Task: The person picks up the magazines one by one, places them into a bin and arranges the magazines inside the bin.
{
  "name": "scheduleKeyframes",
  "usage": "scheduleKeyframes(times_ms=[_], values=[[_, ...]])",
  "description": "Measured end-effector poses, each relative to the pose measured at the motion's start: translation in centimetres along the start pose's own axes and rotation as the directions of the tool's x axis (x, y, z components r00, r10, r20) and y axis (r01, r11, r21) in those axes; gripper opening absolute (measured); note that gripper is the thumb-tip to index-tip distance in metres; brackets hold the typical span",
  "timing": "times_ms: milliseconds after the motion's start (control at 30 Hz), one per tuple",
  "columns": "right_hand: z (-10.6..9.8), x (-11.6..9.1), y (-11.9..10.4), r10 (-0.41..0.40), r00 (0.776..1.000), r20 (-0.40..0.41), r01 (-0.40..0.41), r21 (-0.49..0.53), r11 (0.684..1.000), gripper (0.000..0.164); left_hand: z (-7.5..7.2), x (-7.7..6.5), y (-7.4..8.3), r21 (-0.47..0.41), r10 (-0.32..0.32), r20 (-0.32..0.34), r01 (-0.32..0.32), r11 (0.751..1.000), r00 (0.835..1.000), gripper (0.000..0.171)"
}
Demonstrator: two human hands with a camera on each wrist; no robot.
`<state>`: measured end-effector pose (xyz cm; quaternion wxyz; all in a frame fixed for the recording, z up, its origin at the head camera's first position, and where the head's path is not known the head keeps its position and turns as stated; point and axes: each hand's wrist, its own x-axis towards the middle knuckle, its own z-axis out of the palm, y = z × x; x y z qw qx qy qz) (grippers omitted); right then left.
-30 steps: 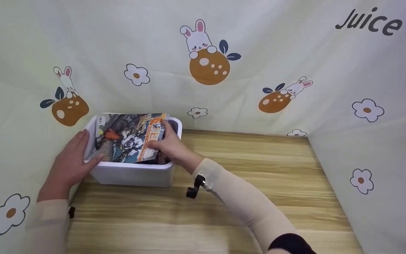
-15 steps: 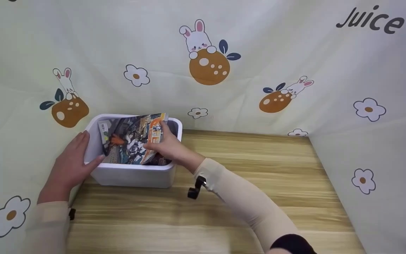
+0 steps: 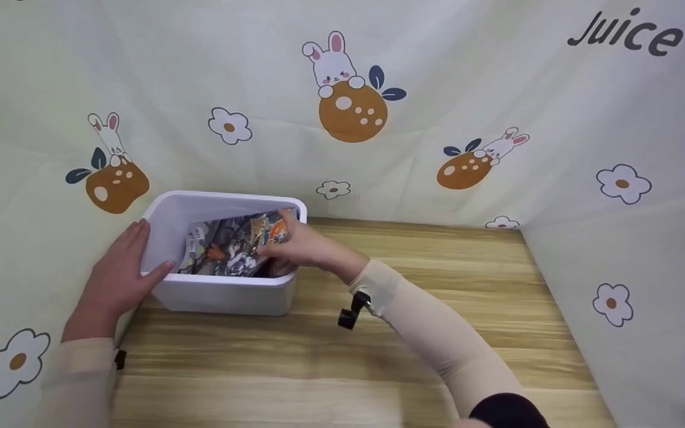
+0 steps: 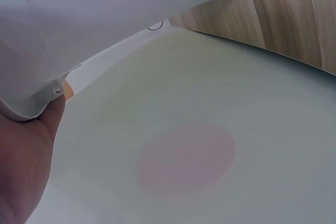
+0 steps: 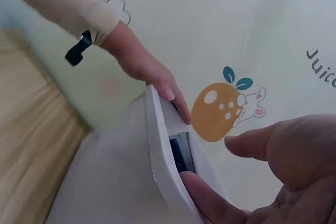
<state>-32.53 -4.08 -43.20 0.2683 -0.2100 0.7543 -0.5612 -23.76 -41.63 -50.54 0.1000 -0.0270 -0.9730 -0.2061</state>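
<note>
At the left of the head view a white plastic bin (image 3: 223, 296) stands on the wooden surface. My left hand (image 3: 113, 279) grips its left front corner, thumb over the front rim and fingers along the left side. In the left wrist view that hand (image 4: 29, 156) lies under the bin's lip. My right hand (image 3: 307, 246) holds the right end of a book (image 3: 238, 246) with a colourful cover, thumb on the cover. The book sits tilted inside the bin, below the back rim. Its lower part is hidden by the front wall. Other fingers of my right hand are hidden.
Pale cloth walls (image 3: 437, 71) printed with rabbits, oranges and flowers enclose the wooden surface (image 3: 414, 255) at the back and sides. The bin stands close to the left and back cloth. A dark wrist camera (image 3: 351, 312) hangs from my right sleeve.
The book has gone down into the bin and shifted right, with my right hand moving right along with it. My left hand has stayed at the bin's corner.
</note>
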Motion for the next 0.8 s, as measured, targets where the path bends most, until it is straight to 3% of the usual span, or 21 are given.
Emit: scheduleKeyframes(times_ms=[200, 400, 600, 700, 800], values=[[-1.8, -1.3, 0.6, -0.087, 0.989, -0.122, 0.076, -0.095, 0.993, 0.087, -0.1, 0.5, 0.1, -0.006, 0.003, 0.001, -0.003, 1.0, 1.0, 0.107], [-4.1, -3.0, 3.5, -0.146, 0.981, -0.129, 0.134, -0.101, 0.986, 0.073, -0.1, 0.3, 0.1, -0.007, -0.005, 0.015, 0.005, 1.0, 1.0, 0.109], [-7.8, -5.3, 7.6, -0.117, 0.984, -0.137, 0.096, -0.151, 0.984, 0.057, -0.6, 0.3, 0.3, 0.0, -0.018, 0.034, 0.018, 1.0, 0.999, 0.109], [-9.8, -6.3, 9.6, -0.064, 0.988, -0.14, 0.04, -0.169, 0.985, 0.049, -1.1, 0.8, 1.2, 0.007, -0.044, 0.011, 0.044, 0.999, 0.999, 0.108], [-11.5, -7.3, 11.6, -0.014, 0.988, -0.157, -0.013, -0.168, 0.986, 0.042, -0.9, 1.3, 4.0, -0.008, -0.023, -0.068, 0.022, 1.0, 0.997, 0.103]])
